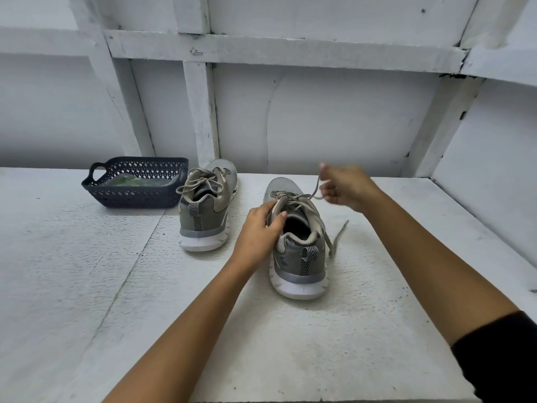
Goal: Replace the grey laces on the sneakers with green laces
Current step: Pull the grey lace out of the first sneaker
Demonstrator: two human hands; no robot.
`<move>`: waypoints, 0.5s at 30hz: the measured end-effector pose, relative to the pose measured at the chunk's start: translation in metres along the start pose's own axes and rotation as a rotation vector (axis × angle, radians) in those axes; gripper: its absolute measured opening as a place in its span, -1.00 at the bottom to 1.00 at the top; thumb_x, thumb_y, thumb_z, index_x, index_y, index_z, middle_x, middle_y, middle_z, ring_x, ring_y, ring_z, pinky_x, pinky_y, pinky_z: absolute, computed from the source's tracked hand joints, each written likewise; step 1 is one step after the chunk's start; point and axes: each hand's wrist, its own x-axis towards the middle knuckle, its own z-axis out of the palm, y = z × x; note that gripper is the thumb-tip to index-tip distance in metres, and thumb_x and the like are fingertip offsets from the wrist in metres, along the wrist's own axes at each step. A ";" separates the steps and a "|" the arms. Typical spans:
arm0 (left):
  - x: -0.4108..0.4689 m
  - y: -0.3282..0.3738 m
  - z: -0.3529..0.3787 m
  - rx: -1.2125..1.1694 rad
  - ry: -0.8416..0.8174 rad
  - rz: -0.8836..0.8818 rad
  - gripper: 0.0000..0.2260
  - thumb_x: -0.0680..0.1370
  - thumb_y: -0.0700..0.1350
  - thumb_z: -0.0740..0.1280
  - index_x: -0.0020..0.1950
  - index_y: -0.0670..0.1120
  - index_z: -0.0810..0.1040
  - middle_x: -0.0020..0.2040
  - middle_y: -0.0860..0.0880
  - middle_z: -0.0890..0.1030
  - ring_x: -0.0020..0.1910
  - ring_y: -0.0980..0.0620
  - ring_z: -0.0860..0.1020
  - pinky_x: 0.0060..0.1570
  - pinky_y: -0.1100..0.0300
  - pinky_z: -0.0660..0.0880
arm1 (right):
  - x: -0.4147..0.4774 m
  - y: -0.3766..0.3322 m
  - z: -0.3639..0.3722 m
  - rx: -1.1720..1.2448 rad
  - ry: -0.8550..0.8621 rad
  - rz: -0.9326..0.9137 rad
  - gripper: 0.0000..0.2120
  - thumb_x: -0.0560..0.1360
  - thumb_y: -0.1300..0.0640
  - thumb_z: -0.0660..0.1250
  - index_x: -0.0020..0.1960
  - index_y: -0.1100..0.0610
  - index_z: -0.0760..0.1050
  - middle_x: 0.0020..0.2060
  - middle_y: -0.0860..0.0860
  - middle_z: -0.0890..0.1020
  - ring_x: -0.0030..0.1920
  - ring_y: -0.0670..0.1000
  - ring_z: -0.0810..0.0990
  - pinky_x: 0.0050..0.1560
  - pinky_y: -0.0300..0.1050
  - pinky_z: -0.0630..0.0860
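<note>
left hand [258,225]: bare | right hand [345,187]: bare | black sleeve [499,356]: on right upper arm

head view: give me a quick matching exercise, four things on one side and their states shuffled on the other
Column one
1. basket
2. sneaker by the basket
3. nearer sneaker
4. right hand

Column two
a. pinches a grey lace
b. laces tied in a bow
c. holds a green packet
d. gripped at its opening by the left hand

Pairs: 1-c, 2-b, 3-d, 4-a
</note>
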 end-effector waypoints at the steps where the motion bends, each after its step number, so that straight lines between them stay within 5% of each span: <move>1: 0.000 0.000 0.000 -0.001 0.001 -0.004 -0.48 0.43 0.22 0.19 0.35 0.09 0.44 0.22 -0.02 0.50 0.21 0.03 0.50 0.27 -0.03 0.41 | -0.004 0.004 0.002 -0.117 -0.094 0.055 -0.70 0.59 0.03 0.23 -0.21 0.22 0.44 -0.41 0.11 0.46 -0.43 -0.02 0.42 -0.41 -0.24 0.44; 5: 0.001 -0.001 0.001 0.005 0.000 -0.009 -0.43 0.38 0.28 0.18 0.34 0.10 0.44 0.21 -0.01 0.51 0.18 0.02 0.52 0.26 -0.04 0.42 | -0.006 0.010 0.003 -0.324 -0.203 0.011 -0.77 0.55 0.17 0.31 -0.27 0.22 0.47 -0.44 0.06 0.48 -0.49 -0.08 0.43 -0.50 -0.31 0.42; 15: 0.005 0.010 -0.008 0.160 -0.013 0.049 -0.68 0.59 0.05 0.21 0.29 -0.03 0.48 0.18 -0.04 0.52 0.15 0.02 0.47 0.22 0.09 0.39 | 0.009 0.014 0.003 -0.006 0.249 -0.156 -0.78 0.58 0.17 0.24 -0.21 0.22 0.49 -0.38 0.08 0.52 -0.44 -0.04 0.54 -0.42 -0.22 0.56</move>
